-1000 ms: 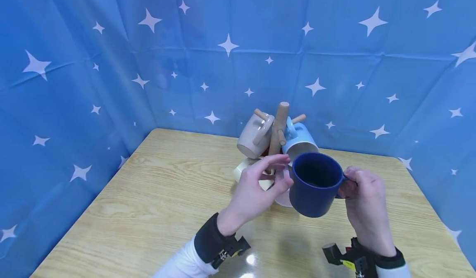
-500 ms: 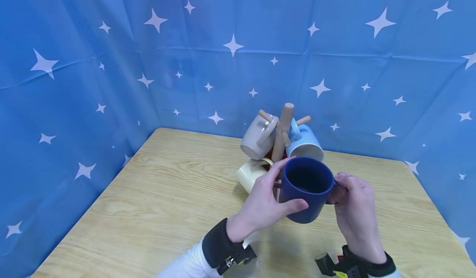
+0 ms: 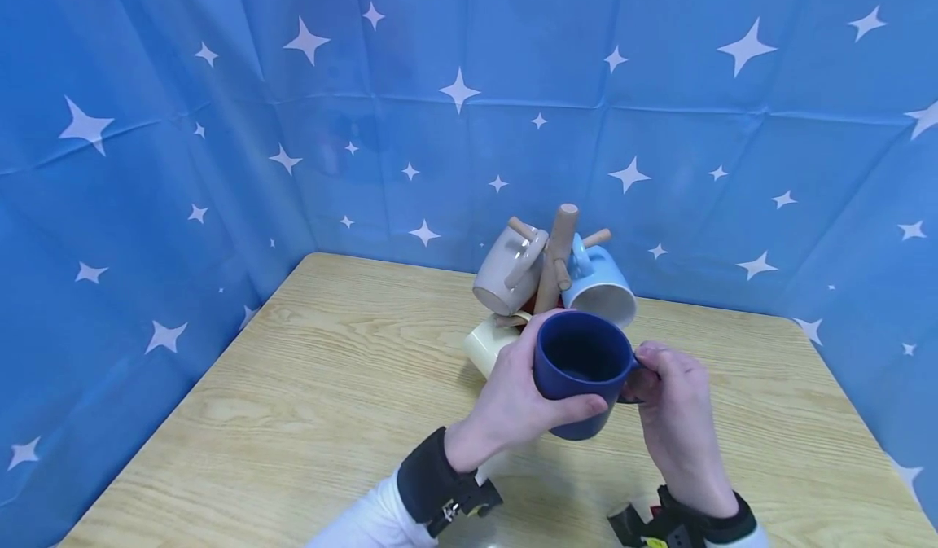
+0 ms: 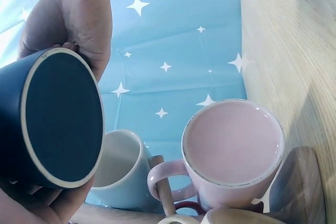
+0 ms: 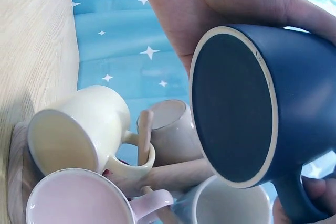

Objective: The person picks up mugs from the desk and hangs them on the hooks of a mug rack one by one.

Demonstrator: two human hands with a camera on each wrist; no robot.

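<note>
Both my hands hold a dark blue mug (image 3: 582, 397) above the table, its mouth facing up toward the head camera. My left hand (image 3: 509, 397) wraps its body from the left, with the thumb across the front. On the other side, my right hand (image 3: 674, 418) grips the handle (image 5: 296, 198). Just behind stands a wooden mug tree (image 3: 557, 255). A grey mug (image 3: 509, 271), a light blue mug (image 3: 601, 275) and a cream mug (image 3: 487, 344) hang there. The pink mug (image 4: 231, 150), hidden in the head view, shows on the tree in both wrist views.
The wood-grain table (image 3: 293, 401) extends to both sides of the mug tree. A blue curtain with white stars (image 3: 366, 124) hangs along its back and left. A bare peg (image 3: 563, 274) points forward from the upper trunk.
My left hand, near the pink mug a second ago, has taken hold of the dark blue mug's body. The mug and my right hand have moved left. The head view has shifted slightly.
</note>
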